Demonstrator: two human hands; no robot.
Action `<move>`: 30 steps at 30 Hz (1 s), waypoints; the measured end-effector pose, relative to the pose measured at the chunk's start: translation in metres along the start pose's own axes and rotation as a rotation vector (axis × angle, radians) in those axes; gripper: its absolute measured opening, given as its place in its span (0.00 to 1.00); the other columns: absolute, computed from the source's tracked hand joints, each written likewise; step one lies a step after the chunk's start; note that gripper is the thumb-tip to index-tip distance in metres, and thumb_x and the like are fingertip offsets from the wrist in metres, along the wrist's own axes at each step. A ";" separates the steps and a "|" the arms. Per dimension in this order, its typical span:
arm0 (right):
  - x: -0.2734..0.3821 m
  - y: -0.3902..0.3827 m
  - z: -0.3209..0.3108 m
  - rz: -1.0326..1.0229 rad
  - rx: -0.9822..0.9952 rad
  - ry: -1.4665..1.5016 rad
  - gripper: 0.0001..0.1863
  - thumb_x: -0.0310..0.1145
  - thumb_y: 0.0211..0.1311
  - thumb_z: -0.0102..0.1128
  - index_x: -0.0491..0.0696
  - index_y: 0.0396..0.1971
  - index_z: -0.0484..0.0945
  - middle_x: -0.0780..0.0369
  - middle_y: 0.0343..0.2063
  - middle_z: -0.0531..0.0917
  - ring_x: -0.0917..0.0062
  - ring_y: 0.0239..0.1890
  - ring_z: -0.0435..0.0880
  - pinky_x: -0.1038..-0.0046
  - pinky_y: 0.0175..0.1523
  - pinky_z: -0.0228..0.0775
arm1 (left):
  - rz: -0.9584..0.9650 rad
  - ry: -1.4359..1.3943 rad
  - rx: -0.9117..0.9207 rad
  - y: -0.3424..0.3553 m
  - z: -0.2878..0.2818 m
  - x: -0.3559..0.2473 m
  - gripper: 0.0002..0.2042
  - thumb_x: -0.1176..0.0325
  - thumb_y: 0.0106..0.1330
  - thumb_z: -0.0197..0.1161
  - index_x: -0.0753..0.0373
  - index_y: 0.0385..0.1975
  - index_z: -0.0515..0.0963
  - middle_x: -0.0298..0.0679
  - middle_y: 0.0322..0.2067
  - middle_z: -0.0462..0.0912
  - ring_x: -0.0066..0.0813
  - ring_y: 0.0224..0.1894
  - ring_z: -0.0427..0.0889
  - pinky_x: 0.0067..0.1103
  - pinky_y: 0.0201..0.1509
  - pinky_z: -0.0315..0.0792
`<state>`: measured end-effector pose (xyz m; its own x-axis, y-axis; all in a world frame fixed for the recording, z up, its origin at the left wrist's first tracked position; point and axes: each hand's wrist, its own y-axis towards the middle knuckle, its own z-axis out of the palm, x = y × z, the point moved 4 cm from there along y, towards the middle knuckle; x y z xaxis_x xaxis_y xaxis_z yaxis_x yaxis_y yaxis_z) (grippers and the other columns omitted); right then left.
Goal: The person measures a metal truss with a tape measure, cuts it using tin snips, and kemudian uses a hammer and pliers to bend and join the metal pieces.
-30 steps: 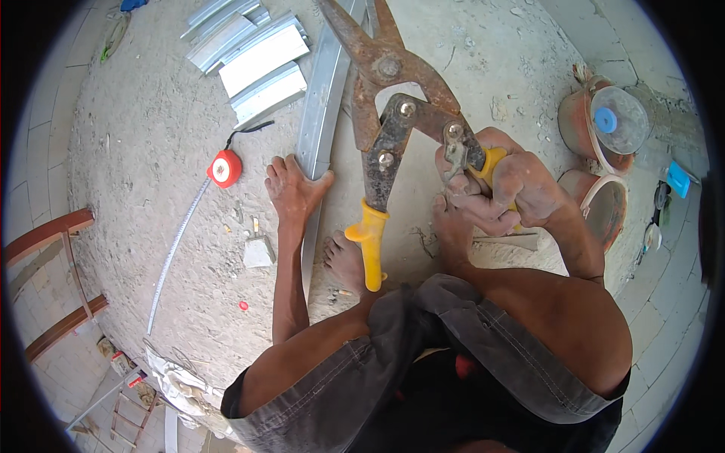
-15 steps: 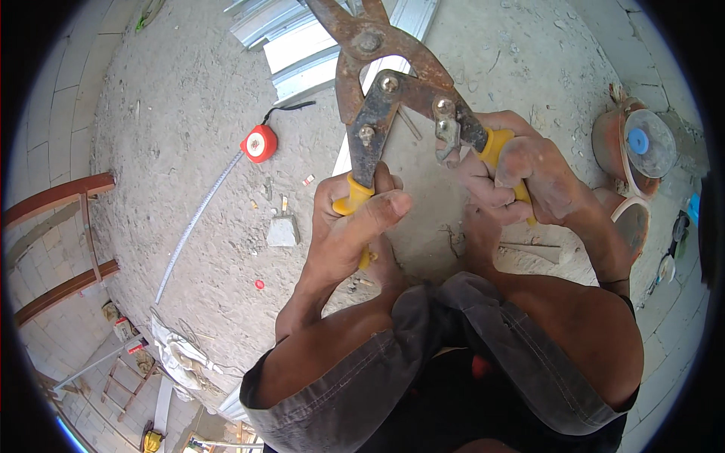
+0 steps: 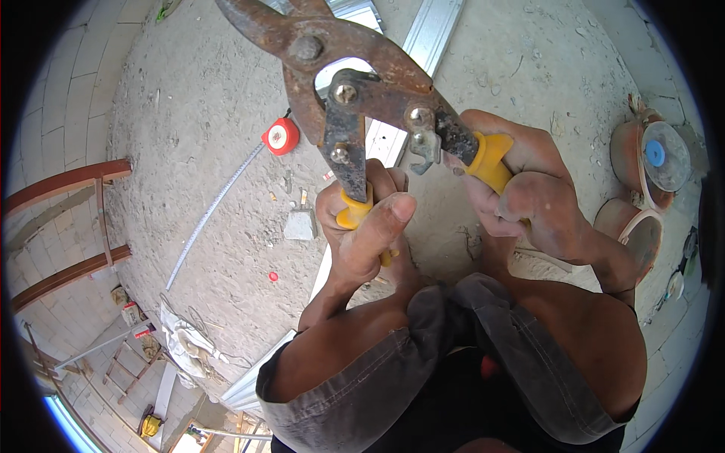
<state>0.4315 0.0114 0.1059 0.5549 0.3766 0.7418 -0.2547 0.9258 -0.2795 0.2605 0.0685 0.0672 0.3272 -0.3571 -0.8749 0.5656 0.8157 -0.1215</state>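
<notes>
Rusty metal snips (image 3: 389, 64) with yellow grips are held up in front of me, their jaws pointing to the upper left. My left hand (image 3: 370, 223) is wrapped round one yellow handle, thumb lying across it. Round the other yellow handle closes my right hand (image 3: 532, 181). The handles are spread wide apart, and a small metal latch (image 3: 425, 147) hangs from the right one. The blade tips reach the top edge, partly cut off. Below the snips, a long silver metal channel (image 3: 389, 140) lies on the floor between my feet, partly hidden by my left arm.
A red tape measure (image 3: 282, 137) lies on the dusty floor at left, its blade (image 3: 215, 200) pulled out. Near it sits a small grey block (image 3: 300, 225). More metal channels (image 3: 434, 34) lie ahead. Buckets (image 3: 630, 155) stand at right, and reddish steel bars (image 3: 68, 185) at left.
The snips have shifted to the left and slightly up in view, and their handles stand further apart. Both hands keep hold of them.
</notes>
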 end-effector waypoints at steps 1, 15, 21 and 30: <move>0.001 0.000 0.000 -0.021 0.035 0.024 0.31 0.32 0.49 0.48 0.38 0.56 0.64 0.68 0.19 0.65 0.91 0.19 0.60 0.84 0.22 0.52 | 0.030 0.062 -0.005 0.002 -0.004 0.000 0.15 0.77 0.54 0.63 0.61 0.13 0.63 0.29 0.14 0.62 0.16 0.18 0.55 0.20 0.22 0.50; -0.017 0.005 0.011 0.057 -0.048 0.118 0.28 0.31 0.43 0.47 0.37 0.50 0.66 0.67 0.17 0.66 0.88 0.15 0.58 0.83 0.20 0.50 | 0.106 -0.062 -0.105 -0.012 0.014 0.010 0.13 0.78 0.56 0.59 0.63 0.14 0.64 0.29 0.14 0.63 0.16 0.18 0.57 0.20 0.22 0.50; -0.011 0.000 0.009 0.064 -0.109 0.166 0.25 0.34 0.39 0.49 0.38 0.42 0.69 0.69 0.15 0.66 0.88 0.15 0.60 0.84 0.20 0.51 | 0.030 0.124 -0.065 -0.012 0.007 0.001 0.11 0.77 0.52 0.62 0.64 0.15 0.67 0.30 0.14 0.66 0.16 0.18 0.61 0.19 0.21 0.54; -0.005 -0.008 -0.009 -0.178 -0.230 -0.463 0.24 0.42 0.36 0.51 0.41 0.33 0.70 0.69 0.16 0.68 0.88 0.17 0.64 0.83 0.23 0.52 | 0.121 0.810 0.085 0.008 -0.026 -0.024 0.21 0.57 0.47 0.73 0.65 0.36 0.77 0.41 0.33 0.76 0.28 0.39 0.73 0.25 0.40 0.64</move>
<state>0.4378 0.0026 0.0984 0.1535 0.2070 0.9662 0.0196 0.9770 -0.2124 0.2380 0.0954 0.0748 -0.2393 0.1963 -0.9509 0.6278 0.7784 0.0028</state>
